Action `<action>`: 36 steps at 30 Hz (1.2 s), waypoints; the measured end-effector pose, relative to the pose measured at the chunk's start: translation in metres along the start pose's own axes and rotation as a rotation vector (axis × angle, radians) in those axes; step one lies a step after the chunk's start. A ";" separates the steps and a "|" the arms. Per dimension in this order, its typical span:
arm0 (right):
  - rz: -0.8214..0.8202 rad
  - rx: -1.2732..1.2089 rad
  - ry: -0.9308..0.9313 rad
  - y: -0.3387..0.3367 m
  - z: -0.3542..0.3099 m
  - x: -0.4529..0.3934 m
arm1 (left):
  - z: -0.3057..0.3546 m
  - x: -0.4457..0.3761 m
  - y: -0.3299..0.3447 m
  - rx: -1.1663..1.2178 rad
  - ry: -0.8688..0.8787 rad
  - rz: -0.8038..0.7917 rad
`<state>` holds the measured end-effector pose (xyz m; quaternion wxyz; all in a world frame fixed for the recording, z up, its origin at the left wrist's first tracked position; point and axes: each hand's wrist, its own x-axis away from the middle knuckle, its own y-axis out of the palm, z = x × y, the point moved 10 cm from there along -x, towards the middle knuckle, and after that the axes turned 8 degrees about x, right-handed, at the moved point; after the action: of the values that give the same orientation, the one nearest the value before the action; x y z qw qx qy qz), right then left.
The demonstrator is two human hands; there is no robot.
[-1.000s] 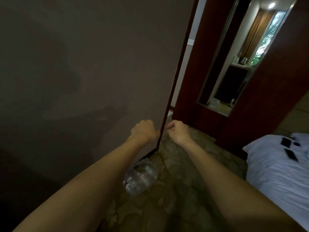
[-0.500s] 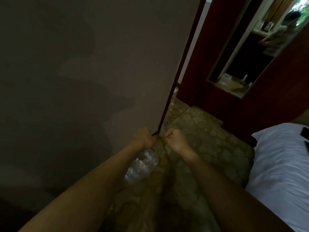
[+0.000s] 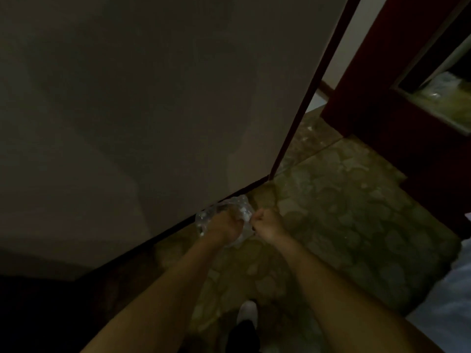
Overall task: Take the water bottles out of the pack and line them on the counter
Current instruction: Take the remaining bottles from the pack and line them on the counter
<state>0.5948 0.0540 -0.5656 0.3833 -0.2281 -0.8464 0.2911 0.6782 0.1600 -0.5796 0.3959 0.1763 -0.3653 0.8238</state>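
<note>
Both hands reach down at full arm's length to the pack [image 3: 224, 215] of water bottles, which lies on the patterned carpet [image 3: 344, 212] against the foot of the grey wall [image 3: 153, 98]. Left hand [image 3: 225, 226] curled, gripping the clear wrap; right hand [image 3: 267, 222] fisted, pinching its edge. No label or writing legible.

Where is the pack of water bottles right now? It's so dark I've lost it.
In the head view it lies on the patterned floor at the wall's foot, centre frame; the pack of water bottles is under the left hand and right hand.
</note>
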 end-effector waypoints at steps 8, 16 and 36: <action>-0.225 0.020 0.033 0.029 0.051 -0.054 | -0.020 -0.030 0.061 0.118 -0.202 -0.038; -0.306 0.086 0.078 0.054 0.065 -0.104 | -0.046 -0.087 0.074 0.239 -0.313 0.031; -0.478 0.003 0.244 0.158 0.152 -0.300 | -0.139 -0.254 0.135 0.536 -0.573 0.190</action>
<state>0.6823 -0.0618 -0.9074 0.5405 -0.0546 -0.8234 0.1639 0.7308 0.0735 -0.8825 0.1400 0.4611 -0.2478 0.8405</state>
